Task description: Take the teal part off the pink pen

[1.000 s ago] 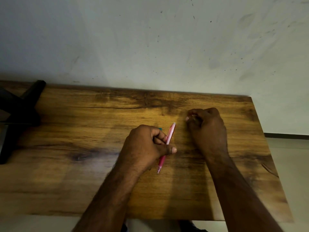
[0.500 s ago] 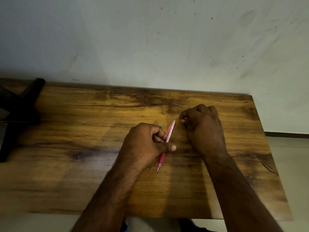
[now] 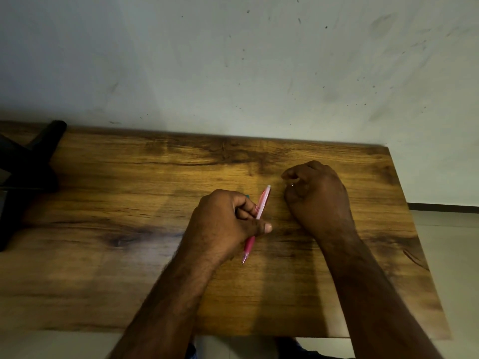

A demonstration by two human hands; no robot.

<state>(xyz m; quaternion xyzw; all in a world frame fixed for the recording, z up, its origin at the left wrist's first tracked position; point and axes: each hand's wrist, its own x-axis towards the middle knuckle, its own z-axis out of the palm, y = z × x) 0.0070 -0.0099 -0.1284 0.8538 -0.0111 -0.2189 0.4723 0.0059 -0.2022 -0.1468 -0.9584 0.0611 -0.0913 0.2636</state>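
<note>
Gripping a pink pen [image 3: 261, 207] between curled fingers and thumb, the left hand [image 3: 223, 224] rests near the middle of the wooden worktop [image 3: 103, 255]. The pen is a slim plastic stick, its pale translucent upper barrel ending in a whitish cap end that points away from the person and slightly to the right, toward the wall [image 3: 233, 60]. Its deeper pink lower part runs under the thumb and comes out below the hand, the fine tip aimed back toward the person and a little left. The long axis is thus a steep diagonal across the board, tilted only slightly off the near-far line. A small bit of teal shows just behind the left knuckles; what it is cannot be told.

Just right of the pen's upper end, apart from it, the right hand [image 3: 318, 195] sits with its fingers curled in toward the palm. A tiny shiny speck glints among the fingertips, too small to identify.

The worktop is a rectangular slab with warm brown grain, dark streaks and a knot. At its left edge stands a black object [image 3: 31, 161] with rounded bar-like limbs. The wall is pale, smudged and flecked.
</note>
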